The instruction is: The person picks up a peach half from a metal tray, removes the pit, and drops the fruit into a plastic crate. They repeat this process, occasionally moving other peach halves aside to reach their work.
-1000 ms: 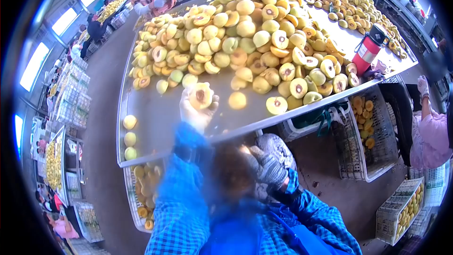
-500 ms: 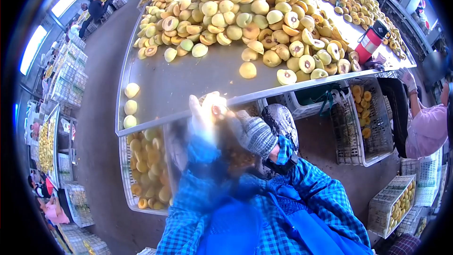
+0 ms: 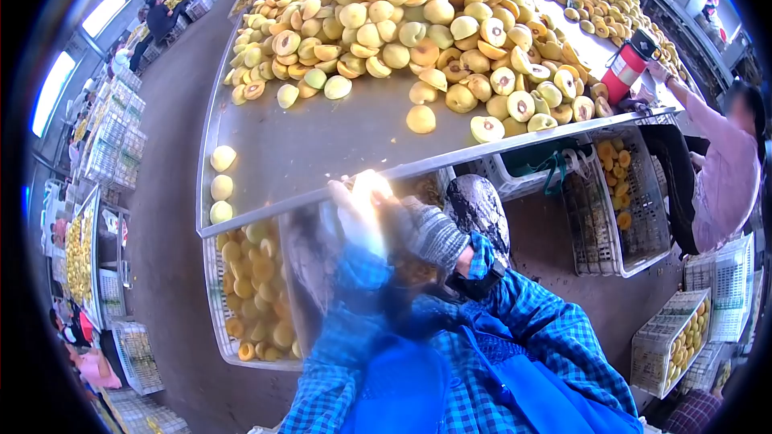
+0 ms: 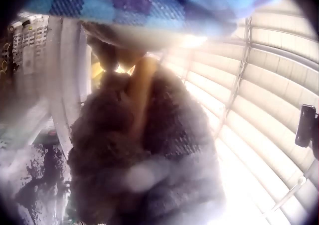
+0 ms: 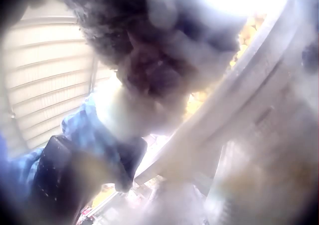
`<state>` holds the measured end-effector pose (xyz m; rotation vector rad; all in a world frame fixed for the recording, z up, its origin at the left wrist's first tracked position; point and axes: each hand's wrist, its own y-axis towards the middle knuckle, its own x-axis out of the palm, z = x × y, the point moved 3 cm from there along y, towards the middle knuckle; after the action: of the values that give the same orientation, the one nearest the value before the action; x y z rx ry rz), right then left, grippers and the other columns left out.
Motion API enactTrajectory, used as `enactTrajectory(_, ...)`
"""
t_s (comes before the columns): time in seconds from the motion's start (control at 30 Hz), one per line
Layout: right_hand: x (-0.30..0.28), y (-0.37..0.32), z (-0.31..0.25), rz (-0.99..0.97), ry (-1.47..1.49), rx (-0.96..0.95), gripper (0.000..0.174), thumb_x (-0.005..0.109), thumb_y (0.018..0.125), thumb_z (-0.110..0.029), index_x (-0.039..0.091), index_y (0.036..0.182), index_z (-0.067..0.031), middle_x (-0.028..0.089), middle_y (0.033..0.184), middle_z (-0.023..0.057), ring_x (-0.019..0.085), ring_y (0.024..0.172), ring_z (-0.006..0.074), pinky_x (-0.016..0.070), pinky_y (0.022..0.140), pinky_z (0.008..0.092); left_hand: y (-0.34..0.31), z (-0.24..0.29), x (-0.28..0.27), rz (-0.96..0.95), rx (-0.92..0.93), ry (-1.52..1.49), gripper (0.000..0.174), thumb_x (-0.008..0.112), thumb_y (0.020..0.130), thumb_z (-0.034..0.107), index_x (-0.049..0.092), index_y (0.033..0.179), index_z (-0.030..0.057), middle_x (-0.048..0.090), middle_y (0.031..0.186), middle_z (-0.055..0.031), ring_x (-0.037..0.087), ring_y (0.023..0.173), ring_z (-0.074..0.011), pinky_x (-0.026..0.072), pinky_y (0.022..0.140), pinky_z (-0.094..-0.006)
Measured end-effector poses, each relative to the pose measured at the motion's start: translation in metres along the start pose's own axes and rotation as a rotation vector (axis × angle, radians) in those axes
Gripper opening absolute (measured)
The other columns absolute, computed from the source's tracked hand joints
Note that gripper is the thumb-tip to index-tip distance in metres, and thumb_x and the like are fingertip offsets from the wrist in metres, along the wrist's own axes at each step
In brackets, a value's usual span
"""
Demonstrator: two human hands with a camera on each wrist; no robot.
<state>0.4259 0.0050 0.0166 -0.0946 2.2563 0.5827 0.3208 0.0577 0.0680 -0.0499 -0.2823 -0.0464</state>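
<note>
Holding peach [image 3: 371,189] at table [image 3: 305,153] edge: left hand [image 3: 352,217] curled round it; gloved right hand [image 3: 430,229] against it, grip unclear. Beyond grip, heap of halves [image 3: 418,24], many unpitted; much left.

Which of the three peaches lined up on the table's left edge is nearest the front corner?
The near-end peach, right by the table rim at the corner; the middle peach and far peach sit farther back.

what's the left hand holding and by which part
A peach, cupped in the left hand; blur hides exactly where the fingers sit. The gloved right hand touches it.
</note>
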Motion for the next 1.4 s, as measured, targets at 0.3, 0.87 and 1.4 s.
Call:
enactTrajectory(0.3, -0.046, 0.011, -0.035, -0.274, -0.123, 0.158, 0.043, 0.044, 0.085, -0.006, 0.041, 0.125, 0.009, 0.057, 0.104, 0.0183, 0.056, 0.064, 0.0283, 0.0468, 0.055, 0.0361, -0.005, -0.004, 0.006, 0.198, 0.231, 0.293, 0.032, 0.042, 0.096, 0.032, 0.051, 0.086, 0.0029, 0.052, 0.07, -0.0054, 0.051, 0.059, -0.0138, 0.0425, 0.052, -0.0254)
enactTrajectory(0.87, 0.001, -0.031, -0.003, -0.246, 1.531, 0.662, 0.026, 0.058, 0.091, -0.028, 0.061, 0.103, -0.0053, 0.06, 0.08, 0.0014, 0.055, 0.067, 0.0111, 0.0461, 0.057, 0.0284, -0.027, 0.003, 0.007, 0.029, -0.036, -0.12, 0.029, 0.047, 0.092, 0.02, 0.059, 0.088, -0.0058, 0.062, 0.073, -0.0105, 0.057, 0.059, -0.0129, 0.0435, 0.055, -0.0223)
enactTrajectory(1.4, -0.041, -0.027, -0.05, -0.412, 1.66, 0.582, 0.02, 0.054, 0.093, -0.026, 0.059, 0.1, -0.0076, 0.059, 0.087, 0.0005, 0.056, 0.081, 0.0096, 0.0461, 0.068, 0.0254, -0.041, 0.027, 0.02, 0.007, -0.263, -0.319, 0.043, 0.042, 0.093, 0.04, 0.061, 0.088, 0.0022, 0.064, 0.073, -0.0139, 0.06, 0.06, -0.0204, 0.0471, 0.05, -0.0303)
